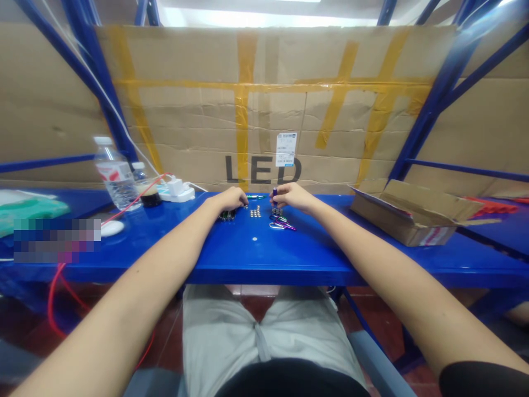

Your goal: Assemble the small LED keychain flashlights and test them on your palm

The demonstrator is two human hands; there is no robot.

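Both arms reach out over the blue table [264,253]. My right hand [291,197] is closed round a small purple cylinder [275,193], held upright above a heap of carabiner clips [282,223]. My left hand [231,198] is curled, its fingertips pinched near a cluster of small silver button cells [255,212]; what it pinches is too small to name. A dark bundle of small cylinders [226,216] lies just under the left hand. A green cylinder [256,197] lies between the hands.
An open cardboard box [407,212] sits at the right. At the left stand a water bottle [116,175], a dark-capped jar [149,194], a white power strip [177,190] and a red cable [58,286]. A taped cardboard wall marked LED closes the back.
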